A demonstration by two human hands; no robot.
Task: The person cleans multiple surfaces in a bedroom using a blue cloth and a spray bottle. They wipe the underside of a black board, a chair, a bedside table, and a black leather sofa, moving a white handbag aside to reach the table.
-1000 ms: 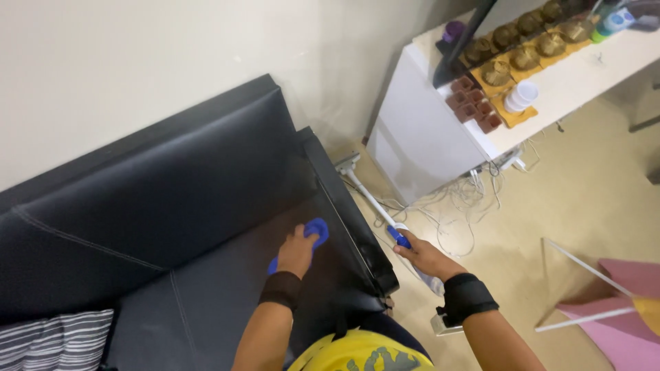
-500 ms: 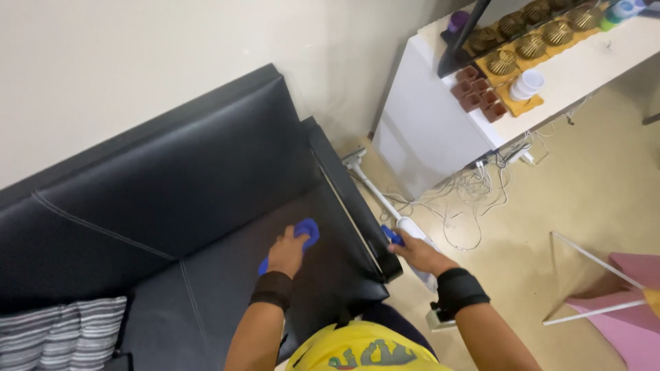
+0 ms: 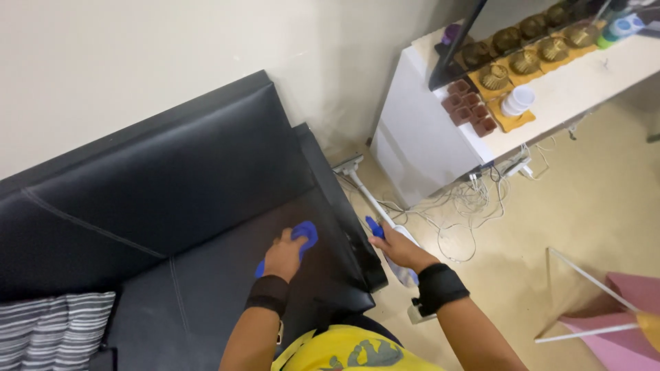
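Right now the left hand [image 3: 284, 255] is pressed flat on a blue cloth [image 3: 302, 235], fingers curled over it, cloth down on the seat of the black leather sofa [image 3: 172, 178], near the seat's right end by the armrest [image 3: 344, 206]. Right hand [image 3: 399, 249] is clamped round a blue handle [image 3: 375, 227] of a white stick vacuum [image 3: 364, 185], which lies slanted on the floor between sofa & cabinet, its head [image 3: 347, 163] up by the wall. Both wrists carry black bands; yellow shirt [image 3: 344, 350] shows at the bottom.

Surface: sofa seat is dark, glossy, w/ a stitched seam across the backrest. Striped grey & white cushion [image 3: 51, 330] sits at the seat's left end, well apart from the cloth.

Room: plain cream wall [image 3: 172, 62] behind the sofa, beige floor [image 3: 591, 206] to the right. White cabinet [image 3: 426, 137] stands just beside the sofa's end, w/ brown woven baskets [image 3: 526, 60], small brown cups [image 3: 471, 110] on an orange tray and a stack of white cups [image 3: 517, 102] on top. Tangle of white cables [image 3: 474, 206] lies on the floor at the cabinet's foot. Pink thing w/ white frame [image 3: 605, 309] at lower right, can't tell what.
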